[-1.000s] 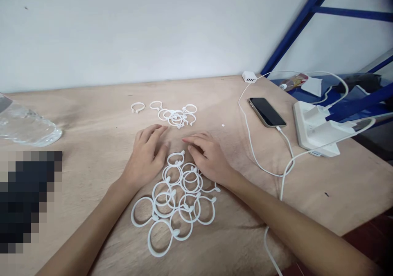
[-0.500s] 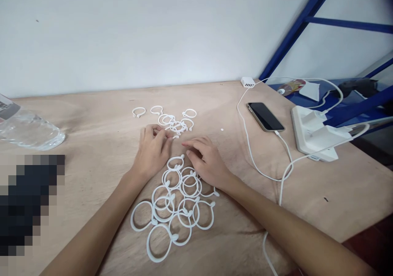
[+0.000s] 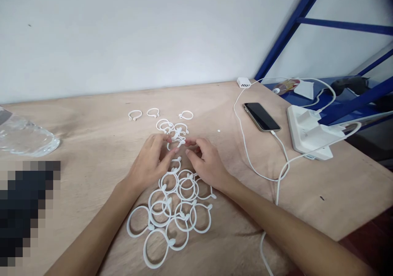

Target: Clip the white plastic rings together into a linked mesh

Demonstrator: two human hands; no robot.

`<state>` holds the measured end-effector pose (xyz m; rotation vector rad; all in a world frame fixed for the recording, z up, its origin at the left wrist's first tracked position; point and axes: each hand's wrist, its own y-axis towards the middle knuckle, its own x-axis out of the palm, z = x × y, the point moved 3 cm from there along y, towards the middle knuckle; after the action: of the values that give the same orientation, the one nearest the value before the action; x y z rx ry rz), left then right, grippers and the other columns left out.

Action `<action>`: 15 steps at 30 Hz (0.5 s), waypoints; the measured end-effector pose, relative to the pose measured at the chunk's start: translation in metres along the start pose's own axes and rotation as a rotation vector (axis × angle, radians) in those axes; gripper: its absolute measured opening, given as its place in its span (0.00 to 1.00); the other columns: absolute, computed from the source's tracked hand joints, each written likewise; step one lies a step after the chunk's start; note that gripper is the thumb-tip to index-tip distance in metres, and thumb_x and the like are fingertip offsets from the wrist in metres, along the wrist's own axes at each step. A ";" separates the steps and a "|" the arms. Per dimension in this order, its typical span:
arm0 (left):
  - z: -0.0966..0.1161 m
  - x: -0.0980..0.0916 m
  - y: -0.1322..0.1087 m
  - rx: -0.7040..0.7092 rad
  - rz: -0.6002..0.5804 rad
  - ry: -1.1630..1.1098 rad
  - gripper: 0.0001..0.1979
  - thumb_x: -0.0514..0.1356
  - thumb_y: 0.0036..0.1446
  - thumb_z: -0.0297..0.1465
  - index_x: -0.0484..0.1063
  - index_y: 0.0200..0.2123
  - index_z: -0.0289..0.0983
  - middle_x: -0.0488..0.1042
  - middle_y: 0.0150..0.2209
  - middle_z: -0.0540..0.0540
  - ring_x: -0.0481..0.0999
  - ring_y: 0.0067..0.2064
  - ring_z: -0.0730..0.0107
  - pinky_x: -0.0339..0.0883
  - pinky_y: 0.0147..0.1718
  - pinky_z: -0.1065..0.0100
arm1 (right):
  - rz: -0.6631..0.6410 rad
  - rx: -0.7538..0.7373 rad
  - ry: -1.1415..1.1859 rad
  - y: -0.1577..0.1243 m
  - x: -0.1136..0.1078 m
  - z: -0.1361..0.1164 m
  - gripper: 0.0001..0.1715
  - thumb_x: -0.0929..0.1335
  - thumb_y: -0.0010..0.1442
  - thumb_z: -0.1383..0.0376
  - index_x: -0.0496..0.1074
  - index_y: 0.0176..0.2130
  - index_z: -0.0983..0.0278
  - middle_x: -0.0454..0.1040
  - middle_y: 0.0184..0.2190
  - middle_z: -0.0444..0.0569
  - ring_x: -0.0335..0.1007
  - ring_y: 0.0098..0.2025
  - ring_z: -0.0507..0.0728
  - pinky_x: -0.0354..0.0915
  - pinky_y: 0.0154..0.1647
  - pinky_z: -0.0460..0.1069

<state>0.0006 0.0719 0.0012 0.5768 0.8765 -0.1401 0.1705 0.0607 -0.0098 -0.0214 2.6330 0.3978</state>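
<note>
My left hand (image 3: 151,158) pinches a white open ring clip (image 3: 168,146) at its left side, between thumb and forefinger. Across from it, my right hand (image 3: 206,159) reaches toward the same clip; its forefinger is at or very near the clip's knobbed end, and its thumb stands apart. Just beyond the fingertips lies a small heap of open ring clips (image 3: 177,132). Closer to me, between my forearms, several closed white ring clips (image 3: 156,249) lie spread and overlapping, with their knobbed ends joined.
Loose open clips (image 3: 135,115) lie farther back. A clear plastic bottle (image 3: 29,139) lies at the left, above a pixelated dark area. To the right are a phone (image 3: 261,117) on a white cable, a power strip (image 3: 302,143) and a blue metal frame (image 3: 288,34).
The view has shifted slightly. My left thumb and forefinger have drawn an open clip from the heap toward me, and my right fingertips have come up to its other end.
</note>
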 end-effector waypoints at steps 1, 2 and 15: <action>0.001 -0.001 0.000 0.029 0.008 0.000 0.10 0.56 0.61 0.37 0.64 0.43 0.39 0.71 0.42 0.46 0.72 0.44 0.64 0.68 0.43 0.63 | 0.018 0.030 0.031 0.000 0.000 0.001 0.15 0.65 0.56 0.73 0.70 0.44 0.64 0.75 0.42 0.50 0.70 0.45 0.56 0.67 0.44 0.53; 0.002 -0.001 0.000 0.064 0.013 0.001 0.11 0.58 0.60 0.36 0.64 0.44 0.39 0.71 0.43 0.46 0.72 0.46 0.64 0.67 0.45 0.63 | 0.034 0.055 0.063 0.001 -0.001 0.002 0.16 0.65 0.56 0.73 0.69 0.46 0.64 0.75 0.42 0.50 0.71 0.44 0.56 0.67 0.44 0.52; 0.015 -0.005 -0.002 0.318 0.076 -0.103 0.12 0.62 0.57 0.29 0.67 0.44 0.39 0.73 0.46 0.43 0.72 0.50 0.62 0.67 0.50 0.59 | -0.129 -0.099 -0.005 0.005 -0.004 -0.001 0.32 0.58 0.56 0.79 0.69 0.55 0.61 0.77 0.42 0.47 0.70 0.46 0.55 0.64 0.53 0.53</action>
<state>0.0069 0.0619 0.0114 0.8910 0.7355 -0.2410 0.1732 0.0654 -0.0062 -0.2216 2.5876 0.4823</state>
